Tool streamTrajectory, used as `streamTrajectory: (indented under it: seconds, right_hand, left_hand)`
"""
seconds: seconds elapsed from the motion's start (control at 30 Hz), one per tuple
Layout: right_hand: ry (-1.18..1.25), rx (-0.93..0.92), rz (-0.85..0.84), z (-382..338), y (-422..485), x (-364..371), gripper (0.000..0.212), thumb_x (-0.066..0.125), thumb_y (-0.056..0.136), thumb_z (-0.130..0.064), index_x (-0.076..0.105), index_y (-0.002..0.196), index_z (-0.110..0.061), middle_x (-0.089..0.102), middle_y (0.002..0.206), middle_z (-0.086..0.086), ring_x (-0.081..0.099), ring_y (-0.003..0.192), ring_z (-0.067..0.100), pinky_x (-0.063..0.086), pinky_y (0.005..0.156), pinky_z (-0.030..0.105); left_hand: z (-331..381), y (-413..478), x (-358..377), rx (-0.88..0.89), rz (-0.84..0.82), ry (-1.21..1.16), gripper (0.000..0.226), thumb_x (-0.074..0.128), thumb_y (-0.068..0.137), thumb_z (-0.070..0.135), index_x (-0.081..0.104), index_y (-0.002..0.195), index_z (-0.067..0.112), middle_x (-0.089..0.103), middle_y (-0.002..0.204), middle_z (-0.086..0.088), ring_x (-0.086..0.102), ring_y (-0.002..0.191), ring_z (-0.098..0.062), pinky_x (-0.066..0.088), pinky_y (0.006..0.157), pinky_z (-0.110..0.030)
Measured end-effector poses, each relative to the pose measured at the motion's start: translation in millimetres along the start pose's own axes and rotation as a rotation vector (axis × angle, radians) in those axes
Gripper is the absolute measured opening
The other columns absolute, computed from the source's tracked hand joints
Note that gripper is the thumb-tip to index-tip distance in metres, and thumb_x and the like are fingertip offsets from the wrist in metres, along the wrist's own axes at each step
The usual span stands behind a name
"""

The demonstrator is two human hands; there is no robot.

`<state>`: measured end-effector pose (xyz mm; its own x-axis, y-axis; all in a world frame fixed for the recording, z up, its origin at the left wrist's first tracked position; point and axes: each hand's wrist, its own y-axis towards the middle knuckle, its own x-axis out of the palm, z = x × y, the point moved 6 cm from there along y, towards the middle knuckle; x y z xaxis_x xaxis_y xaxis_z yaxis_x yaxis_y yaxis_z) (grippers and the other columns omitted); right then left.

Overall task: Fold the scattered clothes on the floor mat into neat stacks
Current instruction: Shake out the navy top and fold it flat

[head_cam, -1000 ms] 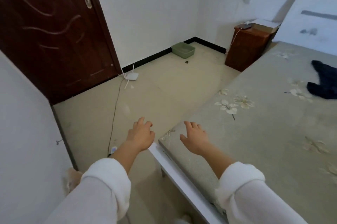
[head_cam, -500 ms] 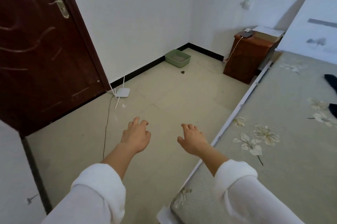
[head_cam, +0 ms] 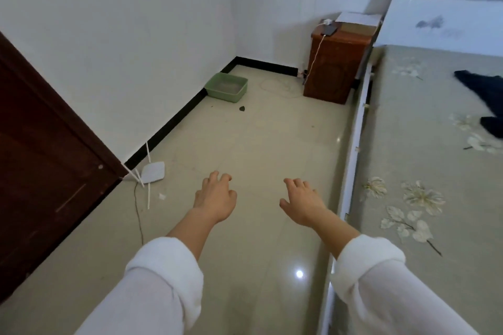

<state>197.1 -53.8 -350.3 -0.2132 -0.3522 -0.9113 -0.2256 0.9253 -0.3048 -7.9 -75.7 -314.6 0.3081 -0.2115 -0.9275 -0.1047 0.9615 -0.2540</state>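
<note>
A dark navy garment (head_cam: 487, 103) lies crumpled on the grey-green flowered mat (head_cam: 424, 149) at the far right, partly cut off by the frame edge. My left hand (head_cam: 216, 197) and my right hand (head_cam: 302, 202) are stretched out in front of me above the pale tiled floor, fingers loosely curled, holding nothing. Both hands are left of the mat's white edge and well short of the garment. White sleeves cover both forearms.
A dark wooden door (head_cam: 46, 171) stands at the left, a white router (head_cam: 153, 171) with a cable beside it. A green tray (head_cam: 227, 87) sits against the far wall. A brown cabinet (head_cam: 336, 61) carries a phone (head_cam: 330, 30) on a charger cable.
The view has swung so the mat lies further right and the floor fills the middle. Both hands now hang over bare floor instead of the mat's corner. They hold nothing throughout.
</note>
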Motion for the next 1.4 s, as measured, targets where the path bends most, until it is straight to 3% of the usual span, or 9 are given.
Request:
streamTrajectory:
  seconds: [0.17,0.4,0.57,0.73,0.83,1.07,1.4]
  right_hand:
    - [0.001,0.143,0.057,30,24,-24,0.052,0.043,0.095,-0.036,0.030,0.141,-0.015,0.039,0.142,0.010,0.036,0.130,0.030,0.033,0.103,0.045]
    - [0.111,0.477,0.121,147,65,-78,0.054,0.045,0.094,-0.035,0.032,0.140,-0.011,0.039,0.141,0.012,0.034,0.131,0.031,0.034,0.105,0.044]
    - [0.165,0.650,0.156,239,111,-118,0.057,0.045,0.095,-0.038,0.030,0.143,-0.012,0.038,0.144,0.013,0.035,0.132,0.031,0.035,0.104,0.044]
    - [0.184,0.730,0.218,309,163,-173,0.061,0.044,0.096,-0.040,0.023,0.147,-0.014,0.035,0.147,0.011,0.032,0.134,0.030,0.032,0.107,0.042]
    - [0.172,0.769,0.255,343,196,-208,0.062,0.044,0.095,-0.039,0.022,0.147,-0.013,0.036,0.146,0.011,0.034,0.133,0.029,0.033,0.105,0.043]
    - [0.021,0.813,0.279,423,308,-268,0.053,0.047,0.092,-0.036,0.032,0.137,-0.013,0.045,0.134,0.009,0.044,0.121,0.028,0.037,0.097,0.041]
    - [0.216,0.994,0.246,525,445,-284,0.059,0.044,0.093,-0.038,0.025,0.143,-0.013,0.040,0.141,0.009,0.041,0.125,0.028,0.036,0.100,0.043]
  left_hand:
    - [43,79,-1,0.137,-0.091,-0.034,0.045,0.040,0.096,0.026,0.038,0.140,0.016,0.026,0.150,-0.010,0.027,0.136,-0.028,0.033,0.105,-0.043]
    - [190,185,23,0.448,-0.194,-0.098,0.045,0.040,0.095,0.025,0.039,0.139,0.015,0.029,0.148,-0.010,0.030,0.134,-0.027,0.033,0.107,-0.042]
    - [290,268,38,0.548,-0.258,-0.053,0.044,0.039,0.096,0.027,0.038,0.139,0.016,0.030,0.147,-0.008,0.030,0.132,-0.026,0.035,0.105,-0.042]
    - [385,350,28,0.667,-0.247,-0.035,0.045,0.039,0.096,0.029,0.037,0.139,0.016,0.032,0.145,-0.008,0.031,0.131,-0.027,0.036,0.102,-0.044]
    - [433,396,18,0.735,-0.216,-0.020,0.048,0.040,0.097,0.030,0.034,0.143,0.017,0.026,0.153,-0.009,0.024,0.139,-0.028,0.031,0.108,-0.044]
    - [525,543,4,0.832,-0.103,0.011,0.051,0.044,0.095,0.032,0.033,0.143,0.018,0.022,0.155,-0.009,0.019,0.142,-0.027,0.028,0.110,-0.040]
    - [651,737,7,0.921,-0.226,0.227,0.052,0.043,0.097,0.035,0.030,0.145,0.018,0.019,0.155,-0.009,0.018,0.141,-0.029,0.029,0.108,-0.044]
